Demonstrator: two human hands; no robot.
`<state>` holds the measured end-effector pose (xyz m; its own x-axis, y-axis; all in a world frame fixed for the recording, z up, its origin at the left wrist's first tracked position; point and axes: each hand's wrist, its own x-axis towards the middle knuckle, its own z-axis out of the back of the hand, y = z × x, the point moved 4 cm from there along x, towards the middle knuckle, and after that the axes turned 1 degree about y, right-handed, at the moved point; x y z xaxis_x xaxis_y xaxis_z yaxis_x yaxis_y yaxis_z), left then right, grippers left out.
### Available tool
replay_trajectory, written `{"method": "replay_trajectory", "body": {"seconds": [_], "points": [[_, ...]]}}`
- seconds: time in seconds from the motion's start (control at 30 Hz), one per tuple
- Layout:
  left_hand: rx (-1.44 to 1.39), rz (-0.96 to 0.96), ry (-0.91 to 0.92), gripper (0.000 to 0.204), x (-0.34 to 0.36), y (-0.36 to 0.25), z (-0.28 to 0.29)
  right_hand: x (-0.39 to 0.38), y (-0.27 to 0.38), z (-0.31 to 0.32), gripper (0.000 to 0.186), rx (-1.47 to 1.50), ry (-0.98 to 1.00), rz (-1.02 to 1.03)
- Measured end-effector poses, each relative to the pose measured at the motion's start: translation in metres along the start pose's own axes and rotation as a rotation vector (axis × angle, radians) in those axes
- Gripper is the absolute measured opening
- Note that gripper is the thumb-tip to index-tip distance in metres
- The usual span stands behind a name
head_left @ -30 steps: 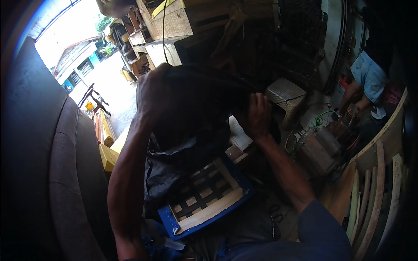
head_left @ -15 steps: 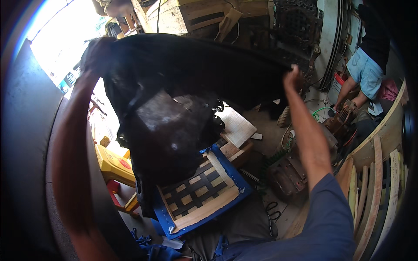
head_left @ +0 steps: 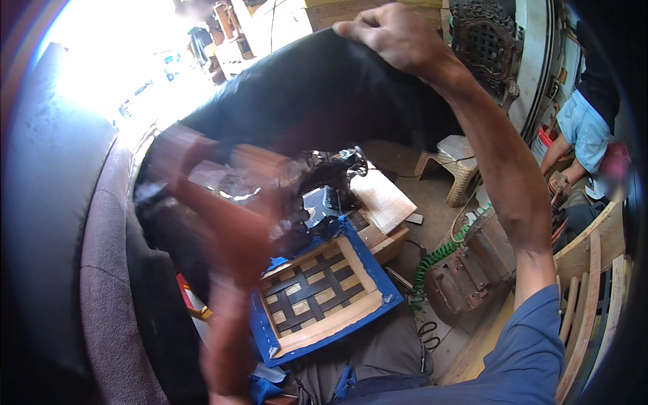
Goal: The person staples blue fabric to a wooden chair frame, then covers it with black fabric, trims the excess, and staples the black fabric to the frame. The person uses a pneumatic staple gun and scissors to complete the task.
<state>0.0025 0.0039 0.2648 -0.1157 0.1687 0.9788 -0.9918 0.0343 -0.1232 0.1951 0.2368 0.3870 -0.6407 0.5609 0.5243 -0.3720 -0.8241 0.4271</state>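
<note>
A large black sheet of material [head_left: 297, 81] is raised across the view. My right hand [head_left: 398, 40] is high at the centre right, closed on its top edge. My left hand [head_left: 236, 223] is smeared by motion over the left part of the sheet; I cannot make out its fingers or what they hold. Behind it a black sewing machine [head_left: 331, 182] shows, partly hidden. Below lies a wooden seat frame [head_left: 337, 317] with black woven webbing and blue fabric round its edges, resting over my legs.
A dark padded panel [head_left: 61, 236] fills the left. To the right are a wicker-look stool [head_left: 452, 155], a rusty compressor [head_left: 466, 270], a green coiled hose [head_left: 435, 263], scissors [head_left: 426, 337] and curved wooden slats [head_left: 587, 304]. A co-worker [head_left: 580, 121] bends over at far right; a carved chair [head_left: 482, 50] stands behind.
My right hand has risen and moved left with the sheet's edge. My left hand has dropped and swung inward. The lifted sheet has uncovered the sewing machine and more of the floor.
</note>
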Motion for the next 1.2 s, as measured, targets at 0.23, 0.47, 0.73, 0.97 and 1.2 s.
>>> {"method": "replay_trajectory", "body": {"seconds": [0.23,0.47,0.73,0.97,1.2], "points": [[-0.459,0.475,-0.142,0.080,-0.062,-0.126,-0.131,0.007,0.085,0.006,0.049,0.162,-0.021,-0.009],[-0.578,0.669,0.465,0.025,-0.021,0.065,0.026,0.051,0.023,-0.028,0.127,-0.066,0.297,0.394],[-0.455,0.381,0.360,0.034,0.075,0.101,0.026,0.052,-0.002,-0.043,0.046,-0.148,0.177,0.348],[-0.059,0.774,0.503,0.059,-0.009,0.070,-0.065,0.031,0.080,-0.003,0.035,-0.122,0.236,0.514],[0.650,-0.067,0.892,0.036,0.153,0.224,0.025,0.103,-0.054,-0.046,0.033,-0.723,0.070,0.130]]}}
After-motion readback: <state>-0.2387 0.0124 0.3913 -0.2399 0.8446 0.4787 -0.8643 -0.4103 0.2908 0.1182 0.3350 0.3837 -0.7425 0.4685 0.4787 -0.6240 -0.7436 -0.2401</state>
